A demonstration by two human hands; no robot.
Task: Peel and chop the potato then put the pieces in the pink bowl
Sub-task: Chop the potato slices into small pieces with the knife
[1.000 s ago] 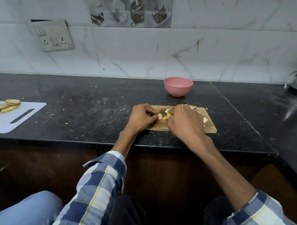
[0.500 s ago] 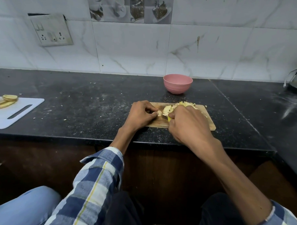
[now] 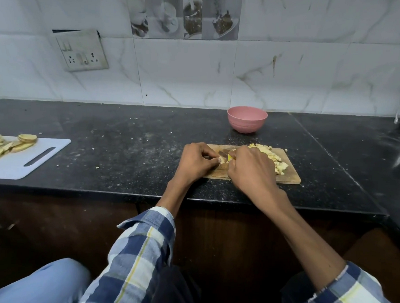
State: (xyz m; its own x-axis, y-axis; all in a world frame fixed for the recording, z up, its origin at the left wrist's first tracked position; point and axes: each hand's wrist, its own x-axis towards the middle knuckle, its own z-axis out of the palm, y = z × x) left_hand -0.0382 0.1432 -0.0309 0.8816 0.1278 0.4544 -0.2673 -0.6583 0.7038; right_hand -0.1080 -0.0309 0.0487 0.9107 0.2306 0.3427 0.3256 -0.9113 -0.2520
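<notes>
At the frame's centre the left hand curls its fingers and pinches a small pale potato piece against the wooden chopping board. Just right of it the right hand is clenched round a yellow-handled tool, mostly hidden. A heap of chopped potato pieces lies on the board's right half. The pink bowl stands on the black counter just above the board. At left, a white cutting board carries potato slices.
</notes>
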